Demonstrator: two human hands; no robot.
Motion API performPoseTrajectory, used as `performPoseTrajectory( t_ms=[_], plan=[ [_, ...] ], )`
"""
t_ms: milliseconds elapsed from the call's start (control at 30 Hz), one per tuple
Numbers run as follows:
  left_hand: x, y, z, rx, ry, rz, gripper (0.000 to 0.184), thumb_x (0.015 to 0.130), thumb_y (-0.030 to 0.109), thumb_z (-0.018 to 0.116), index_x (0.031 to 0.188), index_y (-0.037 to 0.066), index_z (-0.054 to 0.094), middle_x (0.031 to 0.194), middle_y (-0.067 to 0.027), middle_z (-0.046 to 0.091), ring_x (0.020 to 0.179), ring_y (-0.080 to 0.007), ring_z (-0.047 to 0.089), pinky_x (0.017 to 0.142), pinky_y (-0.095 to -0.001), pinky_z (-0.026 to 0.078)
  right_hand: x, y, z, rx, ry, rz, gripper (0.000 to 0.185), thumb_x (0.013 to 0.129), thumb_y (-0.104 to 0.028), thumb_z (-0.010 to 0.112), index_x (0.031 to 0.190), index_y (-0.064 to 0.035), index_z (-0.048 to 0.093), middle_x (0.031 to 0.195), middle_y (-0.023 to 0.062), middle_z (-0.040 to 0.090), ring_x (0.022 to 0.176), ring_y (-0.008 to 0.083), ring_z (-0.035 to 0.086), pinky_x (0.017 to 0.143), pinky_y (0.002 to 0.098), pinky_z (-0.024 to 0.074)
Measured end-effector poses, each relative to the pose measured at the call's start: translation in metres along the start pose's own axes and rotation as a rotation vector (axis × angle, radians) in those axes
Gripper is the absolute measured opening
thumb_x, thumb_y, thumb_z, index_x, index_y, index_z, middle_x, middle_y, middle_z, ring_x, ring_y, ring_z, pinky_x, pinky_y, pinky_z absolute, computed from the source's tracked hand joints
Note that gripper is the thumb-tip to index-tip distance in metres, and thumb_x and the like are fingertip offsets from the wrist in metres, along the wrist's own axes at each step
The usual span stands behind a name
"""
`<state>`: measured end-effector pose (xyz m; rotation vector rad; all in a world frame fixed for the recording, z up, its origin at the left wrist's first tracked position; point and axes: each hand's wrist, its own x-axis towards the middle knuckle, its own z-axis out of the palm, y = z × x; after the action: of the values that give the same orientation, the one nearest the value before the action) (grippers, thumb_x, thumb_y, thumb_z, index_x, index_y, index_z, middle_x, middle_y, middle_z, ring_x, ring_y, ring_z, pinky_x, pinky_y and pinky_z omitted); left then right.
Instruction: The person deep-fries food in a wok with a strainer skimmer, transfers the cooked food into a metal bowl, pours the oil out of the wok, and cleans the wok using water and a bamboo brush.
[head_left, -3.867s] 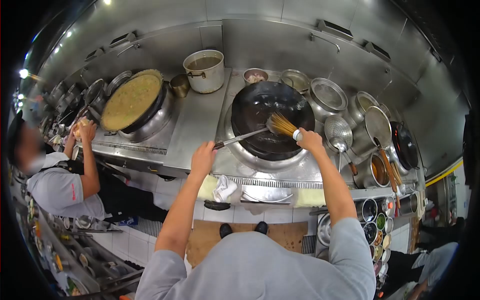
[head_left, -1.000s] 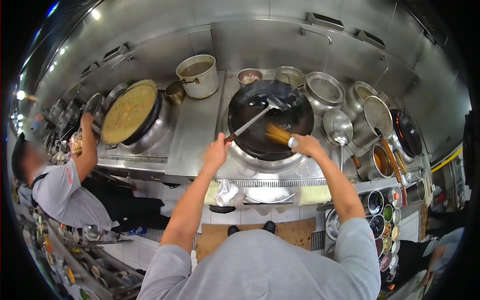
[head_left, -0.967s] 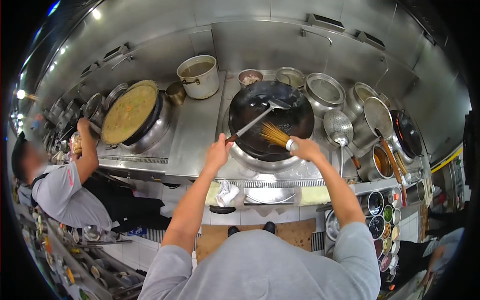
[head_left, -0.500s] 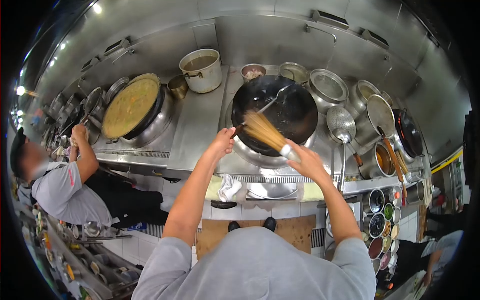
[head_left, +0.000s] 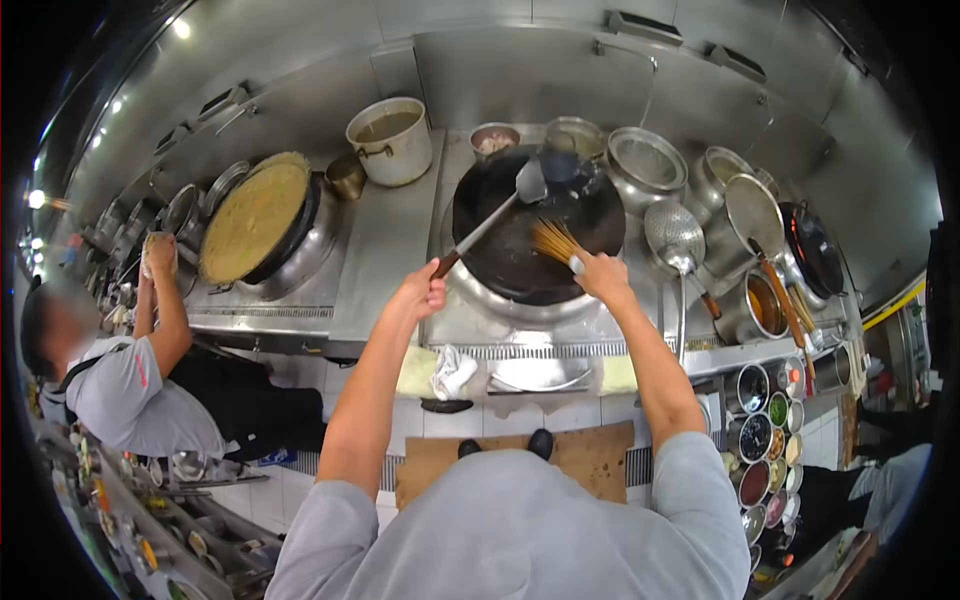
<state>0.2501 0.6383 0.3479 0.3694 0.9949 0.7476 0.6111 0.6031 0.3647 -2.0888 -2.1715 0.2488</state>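
Note:
In front of me a large black wok sits on its round burner ring. My left hand is closed round the dark wooden handle of a wok spatula. The spatula's metal blade points away from me over the wok's far half. My right hand grips a bamboo wok brush by its white-bound end, at the wok's right side. The brush's bristles reach down toward the wok's inner surface; whether they press on it I cannot tell.
Left stands a large pan of yellowish food and a tall pot. A perforated skimmer, a strainer and several pots are on the right. A white cloth lies at the front edge. A co-worker stands left.
My left hand has raised the spatula, so its blade now stands clear above the wok. The brush has swung from the wok's near middle to its right side.

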Motion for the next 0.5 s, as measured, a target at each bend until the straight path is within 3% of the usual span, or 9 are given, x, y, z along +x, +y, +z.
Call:
performPoseTrajectory(
  t_ms=[67,133,200,233,300,367,400,433,500],
  plan=[
    [-0.008,0.005,-0.001,-0.068,0.039,-0.007,0.038,0.098,0.038,0.041,0.085,0.003,0.047,0.050,0.0045,0.030,0.038,-0.0074,0.022,0.034,-0.0233,0.018,-0.007,0.001,-0.007,-0.100,-0.028,0.052,0.063,0.077,-0.035,0.066,0.135,-0.0284,0.042,0.096,0.0198,0.064,0.088,0.0373,0.063,0.077,0.0463,0.0499],
    [-0.003,-0.001,-0.003,-0.130,0.036,-0.039,0.038,0.098,0.038,0.039,0.085,0.003,0.047,0.050,0.0045,0.029,0.038,-0.0075,0.022,0.034,-0.0238,0.018,-0.045,-0.015,-0.017,0.065,0.067,-0.064,0.061,0.077,-0.036,0.067,0.134,-0.0292,0.044,0.093,0.0185,0.064,0.086,0.0370,0.064,0.076,0.0472,0.0501],
    [0.005,-0.005,-0.005,-0.178,0.038,-0.074,0.038,0.098,0.039,0.038,0.086,0.004,0.047,0.050,0.0045,0.029,0.038,-0.0076,0.022,0.034,-0.0244,0.018,-0.055,-0.034,-0.028,0.122,0.014,-0.219,0.060,0.078,-0.038,0.066,0.133,-0.0277,0.044,0.091,0.0181,0.064,0.087,0.0366,0.063,0.077,0.0468,0.0500],
    [0.009,-0.006,-0.005,-0.149,-0.004,-0.085,0.038,0.098,0.039,0.038,0.085,0.004,0.047,0.050,0.0035,0.032,0.038,-0.0086,0.025,0.034,-0.0250,0.022,-0.052,-0.034,-0.020,0.196,0.029,-0.325,0.060,0.079,-0.038,0.065,0.133,-0.0270,0.044,0.091,0.0182,0.064,0.087,0.0362,0.064,0.077,0.0467,0.0500],
    [0.009,-0.014,0.002,-0.099,-0.055,-0.111,0.038,0.098,0.039,0.039,0.084,0.005,0.047,0.050,0.0025,0.036,0.037,-0.0097,0.028,0.034,-0.0256,0.027,-0.028,-0.026,-0.002,0.105,-0.017,-0.201,0.062,0.081,-0.037,0.063,0.137,-0.0271,0.039,0.093,0.0194,0.062,0.091,0.0380,0.061,0.079,0.0473,0.0482],
    [-0.002,-0.011,0.016,0.616,0.233,0.273,0.039,0.096,0.043,0.040,0.086,0.006,0.048,0.056,-0.0007,0.046,0.040,-0.0116,0.042,0.036,-0.0274,0.035,-0.025,-0.022,-0.012,0.014,0.053,-0.066,0.062,0.083,-0.035,0.061,0.139,-0.0254,0.036,0.095,0.0188,0.061,0.090,0.0382,0.061,0.078,0.0469,0.0484],
    [-0.008,-0.009,0.022,0.962,0.388,0.480,0.037,0.093,0.043,0.047,0.090,0.006,0.048,0.067,-0.0085,0.058,0.052,-0.0225,0.058,0.045,-0.0363,0.045,-0.032,-0.021,-0.023,0.000,0.060,0.006,0.062,0.084,-0.035,0.060,0.139,-0.0249,0.035,0.095,0.0185,0.061,0.090,0.0383,0.061,0.078,0.0469,0.0484],
    [-0.010,-0.011,0.022,0.964,0.392,0.481,0.037,0.093,0.043,0.047,0.090,0.006,0.048,0.067,-0.0085,0.058,0.052,-0.0225,0.058,0.045,-0.0363,0.045,-0.041,-0.022,-0.028,-0.010,0.057,0.080,0.062,0.085,-0.035,0.060,0.140,-0.0244,0.034,0.096,0.0182,0.061,0.090,0.0384,0.061,0.078,0.0469,0.0484],
    [-0.013,-0.019,0.022,1.664,0.572,1.129,0.034,0.090,0.039,0.053,0.095,0.006,0.048,0.076,-0.0160,0.062,0.069,-0.0354,0.063,0.058,-0.0464,0.048,-0.049,-0.018,-0.018,0.073,0.085,0.011,0.065,0.083,-0.039,0.061,0.140,-0.0249,0.034,0.097,0.0208,0.061,0.087,0.0390,0.062,0.077,0.0455,0.0491]
  ],
)
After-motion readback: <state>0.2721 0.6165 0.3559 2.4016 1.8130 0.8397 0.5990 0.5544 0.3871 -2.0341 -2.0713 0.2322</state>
